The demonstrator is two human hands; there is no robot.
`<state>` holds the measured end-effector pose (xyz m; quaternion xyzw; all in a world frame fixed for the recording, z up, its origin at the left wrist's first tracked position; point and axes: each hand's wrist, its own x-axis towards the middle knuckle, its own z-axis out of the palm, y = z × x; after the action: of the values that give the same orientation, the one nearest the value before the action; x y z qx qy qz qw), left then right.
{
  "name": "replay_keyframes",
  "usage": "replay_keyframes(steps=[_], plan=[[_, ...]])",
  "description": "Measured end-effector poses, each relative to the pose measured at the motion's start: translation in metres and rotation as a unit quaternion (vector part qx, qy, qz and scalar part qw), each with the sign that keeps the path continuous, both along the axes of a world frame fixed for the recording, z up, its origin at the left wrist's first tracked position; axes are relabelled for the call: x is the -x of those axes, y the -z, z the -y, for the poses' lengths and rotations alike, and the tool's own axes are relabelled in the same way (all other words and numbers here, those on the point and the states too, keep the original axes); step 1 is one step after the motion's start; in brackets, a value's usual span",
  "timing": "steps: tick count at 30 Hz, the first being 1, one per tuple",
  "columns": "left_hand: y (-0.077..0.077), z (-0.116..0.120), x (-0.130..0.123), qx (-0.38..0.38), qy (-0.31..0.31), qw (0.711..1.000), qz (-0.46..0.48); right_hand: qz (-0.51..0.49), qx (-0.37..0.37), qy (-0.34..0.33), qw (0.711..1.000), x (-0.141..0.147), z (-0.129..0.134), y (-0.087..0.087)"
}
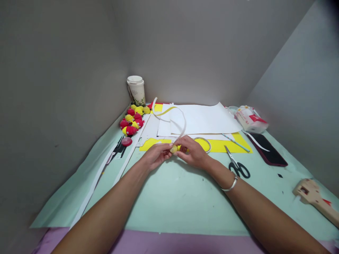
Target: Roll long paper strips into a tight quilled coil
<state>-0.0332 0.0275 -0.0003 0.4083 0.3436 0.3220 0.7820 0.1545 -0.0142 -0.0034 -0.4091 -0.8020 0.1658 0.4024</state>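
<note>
My left hand (158,155) is closed on a small yellow paper coil (173,149) over the middle of the table. From the coil a long paper strip (183,123), white on one side and yellow on the other, rises and loops back beyond my hands. My right hand (192,151) has its fingers bent around the coil's right side, with thumb and index finger at the coil and the base of the strip. A bangle (230,184) circles my right wrist. Behind my right hand lies a roll of tape (205,144) on yellow paper (150,143).
White sheets (203,118) lie at the back. Several red and yellow paper figures (129,130) and a lidded cup (136,90) stand back left, near long white strips (94,187). Rightward are scissors (234,164), a phone (267,150), a tissue pack (250,119) and a glue gun (314,197).
</note>
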Motion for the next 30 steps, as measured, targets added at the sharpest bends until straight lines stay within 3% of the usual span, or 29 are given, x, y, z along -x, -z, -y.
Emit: replay_keyframes(steps=[13,30], plan=[[0.0029,-0.0019,-0.0016,0.017,-0.033,0.999,0.033,0.011,-0.045,0.076,0.996,0.0090,-0.0005,0.0046],[0.0007,0.0002,0.0002,0.000,-0.003,1.000,0.011,0.007,-0.004,0.019,1.000,0.0052,0.0005,-0.0014]])
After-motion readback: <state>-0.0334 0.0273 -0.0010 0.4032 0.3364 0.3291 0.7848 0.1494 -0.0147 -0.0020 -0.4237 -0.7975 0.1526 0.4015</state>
